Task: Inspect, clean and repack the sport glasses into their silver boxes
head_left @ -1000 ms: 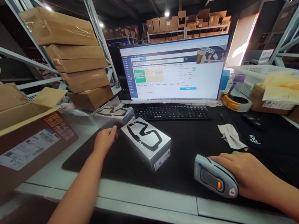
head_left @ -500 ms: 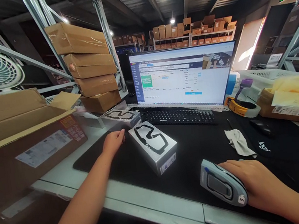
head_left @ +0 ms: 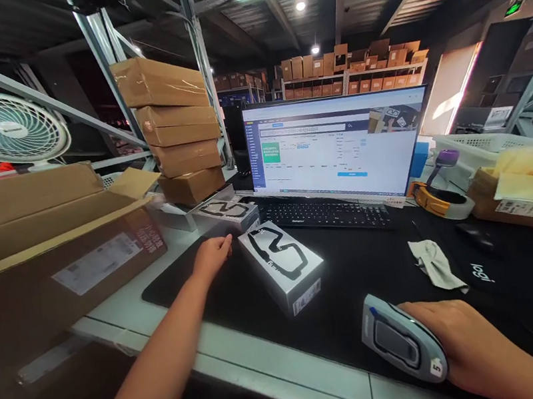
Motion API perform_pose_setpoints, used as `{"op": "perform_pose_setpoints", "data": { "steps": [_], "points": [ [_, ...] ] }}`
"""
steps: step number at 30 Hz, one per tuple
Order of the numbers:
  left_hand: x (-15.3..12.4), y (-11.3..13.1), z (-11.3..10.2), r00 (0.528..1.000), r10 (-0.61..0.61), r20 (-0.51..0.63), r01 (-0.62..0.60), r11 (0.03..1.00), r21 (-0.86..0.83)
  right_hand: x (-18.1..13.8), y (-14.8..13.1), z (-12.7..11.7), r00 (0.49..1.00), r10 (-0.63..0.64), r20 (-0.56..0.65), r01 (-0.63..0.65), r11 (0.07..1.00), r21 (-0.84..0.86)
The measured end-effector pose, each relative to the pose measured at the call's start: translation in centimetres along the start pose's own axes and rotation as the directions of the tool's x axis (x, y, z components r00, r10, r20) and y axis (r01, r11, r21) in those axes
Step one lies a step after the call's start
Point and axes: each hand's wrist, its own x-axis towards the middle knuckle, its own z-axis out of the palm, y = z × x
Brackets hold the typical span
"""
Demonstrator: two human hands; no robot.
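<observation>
My right hand (head_left: 463, 337) is wrapped round the handle of a grey barcode scanner (head_left: 402, 338), held low at the front of the black desk mat (head_left: 358, 266). The scanner's head points left, toward a silver box (head_left: 284, 264) with a black angular pattern on top. This box lies flat on the mat, with a barcode label on its near end. Just left of it rests my left hand (head_left: 213, 255), its fingers curled closed and nothing visible in them. Behind that hand sits a second silver box (head_left: 228, 213) of the same look.
A monitor (head_left: 339, 147) stands behind a black keyboard (head_left: 324, 214). An open cardboard carton (head_left: 43, 228) fills the left, with stacked brown boxes (head_left: 178, 126) behind. To the right are a white cloth (head_left: 436, 264), a mouse (head_left: 475, 237), a tape dispenser (head_left: 441, 199) and a white basket (head_left: 515, 143).
The whole view has shifted, so the scene sits lower and further right. Both hands, the scanner and the silver boxes keep nearly the same places relative to the desk.
</observation>
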Motion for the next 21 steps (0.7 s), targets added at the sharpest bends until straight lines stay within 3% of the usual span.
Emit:
{"op": "perform_pose_setpoints", "data": {
  "steps": [10,21],
  "points": [
    [-0.1,0.1,-0.2,0.999,0.03,0.015,-0.031,0.999,0.042,-0.1,-0.2,0.5,0.999,0.019,-0.025,-0.02,1.0,-0.009],
    [-0.2,0.2,-0.2,1.0,0.017,0.02,-0.019,0.997,0.073,-0.1,-1.1,-1.0,0.998,0.005,-0.055,0.0,0.996,0.091]
  ]
}}
